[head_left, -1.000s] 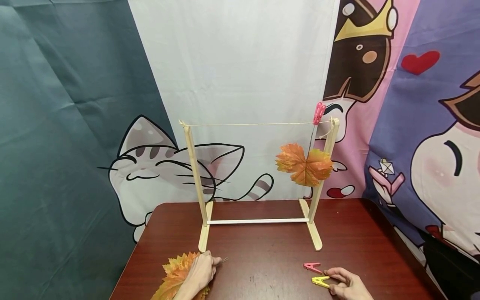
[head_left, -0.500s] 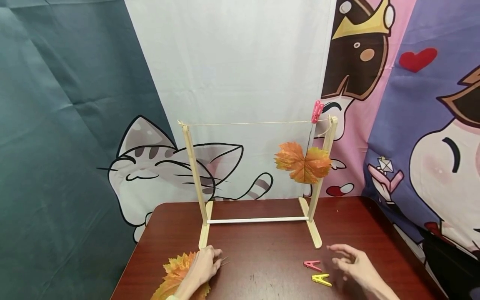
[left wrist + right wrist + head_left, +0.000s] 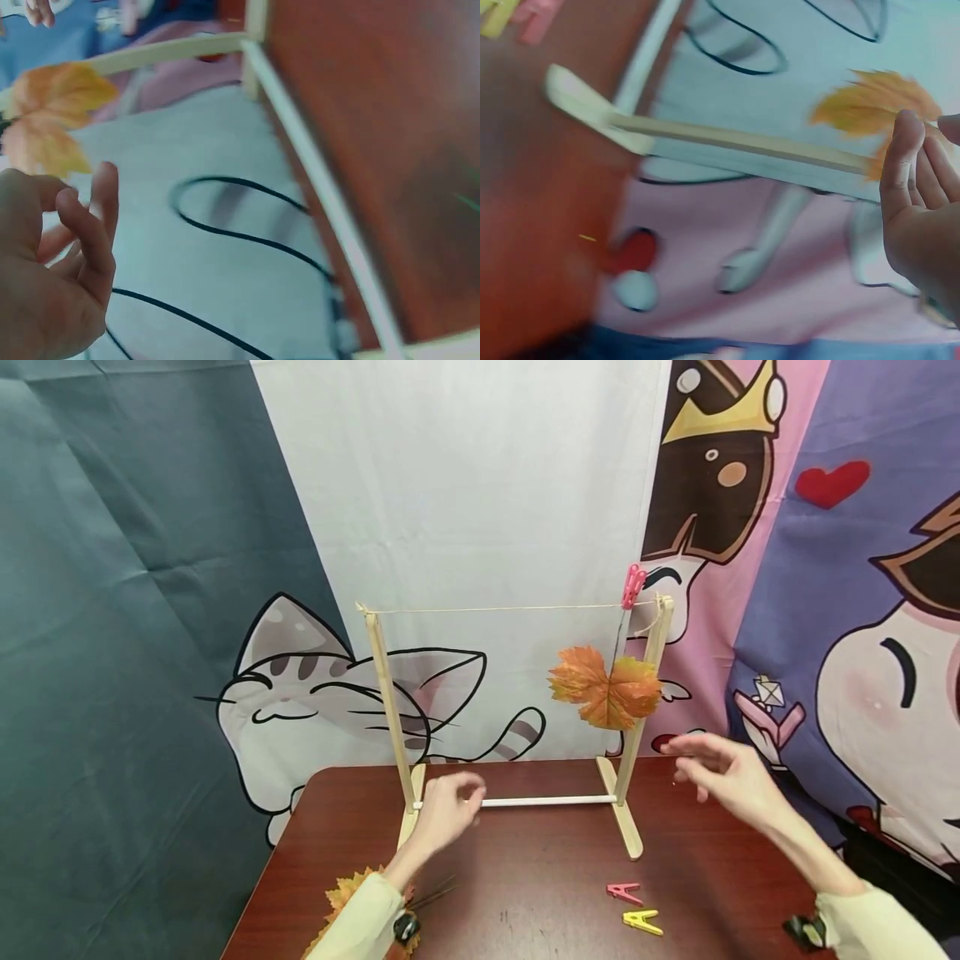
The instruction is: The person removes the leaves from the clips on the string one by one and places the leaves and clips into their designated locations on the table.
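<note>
Red-brown desk (image 3: 532,860) carries a rack (image 3: 387,693), leaf (image 3: 606,697) hangs far right by pink clip (image 3: 633,585), probably light, soft, easily creased, best pinched at its stem (image 3: 620,639); left hand (image 3: 447,810) and right hand (image 3: 731,777) empty, fingers loosely bent.

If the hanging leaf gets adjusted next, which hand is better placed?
Probably the right grip: it looks empty and, in the head view, is closer to the leaf, which hangs by the right post. The left grip, seemingly empty too, sits lower, near the left post.
</note>
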`<state>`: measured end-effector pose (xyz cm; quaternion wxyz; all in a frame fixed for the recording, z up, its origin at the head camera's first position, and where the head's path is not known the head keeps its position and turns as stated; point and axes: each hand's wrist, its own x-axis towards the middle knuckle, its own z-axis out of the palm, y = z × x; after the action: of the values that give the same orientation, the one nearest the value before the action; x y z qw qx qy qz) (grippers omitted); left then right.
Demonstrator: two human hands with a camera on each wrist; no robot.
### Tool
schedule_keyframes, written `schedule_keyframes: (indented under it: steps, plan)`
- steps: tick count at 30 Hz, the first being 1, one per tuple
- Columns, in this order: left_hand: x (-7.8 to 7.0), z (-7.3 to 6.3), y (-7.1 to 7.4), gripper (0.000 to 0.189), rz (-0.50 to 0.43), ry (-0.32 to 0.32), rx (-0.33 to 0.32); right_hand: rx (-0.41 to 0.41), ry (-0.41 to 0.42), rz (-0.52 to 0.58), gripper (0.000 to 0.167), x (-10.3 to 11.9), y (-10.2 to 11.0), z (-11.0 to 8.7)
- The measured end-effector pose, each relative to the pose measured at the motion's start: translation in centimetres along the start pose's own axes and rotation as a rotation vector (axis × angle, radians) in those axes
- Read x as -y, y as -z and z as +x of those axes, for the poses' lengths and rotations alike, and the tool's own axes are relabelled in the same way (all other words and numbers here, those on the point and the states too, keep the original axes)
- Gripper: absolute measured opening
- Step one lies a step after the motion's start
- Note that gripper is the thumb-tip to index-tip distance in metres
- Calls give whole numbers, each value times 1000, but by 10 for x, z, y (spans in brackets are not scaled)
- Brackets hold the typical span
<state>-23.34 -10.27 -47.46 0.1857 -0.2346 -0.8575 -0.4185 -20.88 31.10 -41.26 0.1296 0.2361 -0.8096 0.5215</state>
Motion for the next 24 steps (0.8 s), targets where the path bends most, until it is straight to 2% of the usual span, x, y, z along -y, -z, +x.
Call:
schedule_keyframes:
  steps: [3,5,10,14,20,24]
  plan:
    - [-20,28,-1,19,-91,24,-49,-32,19,-36,25,22,12,25]
    - [-32,45,-2,22,-112,24,-66,-48,27,-53,25,34,19,40]
    - [-56,77,-8,22,-131,9,-53,-68,28,-39,27,57,33,68]
    - [-69,95,-11,21,-184,16,-34,-83,12,-48,28,71,40,84]
    - [-85,114,-12,22,-295,91,-5,-97,-19,-138,31,92,47,102]
    - [-94,126,-14,25,-366,123,3,-94,4,-142,32,101,52,113]
